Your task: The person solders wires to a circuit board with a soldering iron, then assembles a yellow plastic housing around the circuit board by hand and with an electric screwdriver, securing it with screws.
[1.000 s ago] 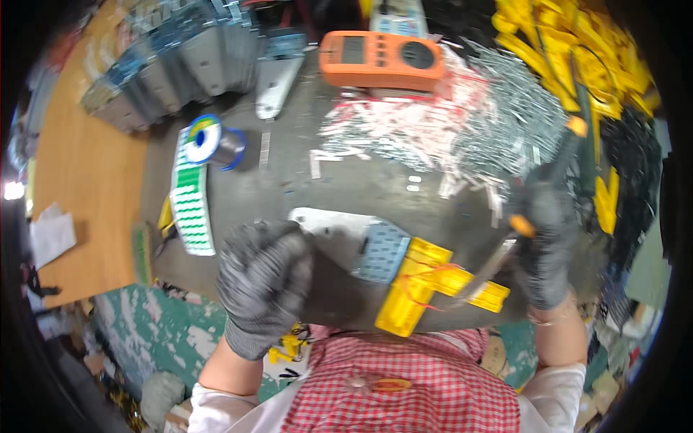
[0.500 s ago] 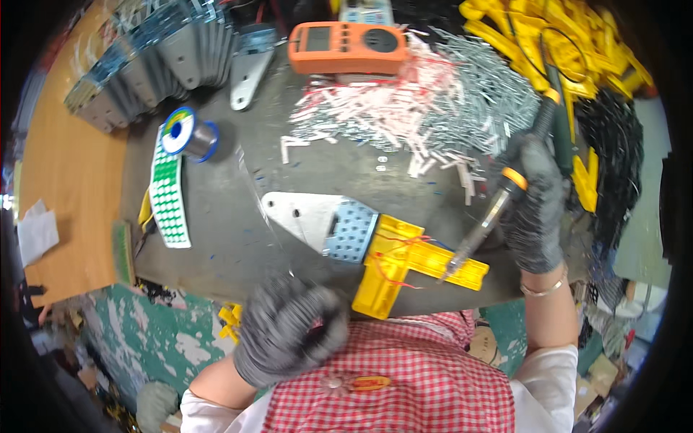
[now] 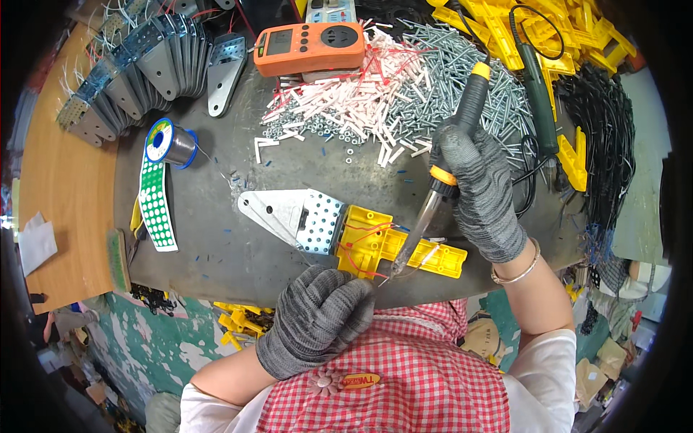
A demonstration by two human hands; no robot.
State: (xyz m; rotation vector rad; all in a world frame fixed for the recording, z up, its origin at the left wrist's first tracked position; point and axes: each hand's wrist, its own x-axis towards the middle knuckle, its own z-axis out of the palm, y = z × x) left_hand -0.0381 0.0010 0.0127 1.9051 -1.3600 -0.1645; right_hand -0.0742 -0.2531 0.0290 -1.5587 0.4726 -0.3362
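Pinched solder wire (image 3: 216,167), left hand (image 3: 315,319); gripped soldering iron (image 3: 427,214), right hand (image 3: 481,193). Judged iron stiff, best held by handle (image 3: 473,101).

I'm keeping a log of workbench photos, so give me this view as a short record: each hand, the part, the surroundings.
Left hand: gloved, fingers curled, near red wires; a thin wire runs toward it
Right hand: gloved, gripping a soldering iron, tip down near the wire ends
Part: yellow plastic piece at the hole-dotted end of a metal bracket
Left side: wire spool, green-and-white strip
Far side: orange device, heaped screws
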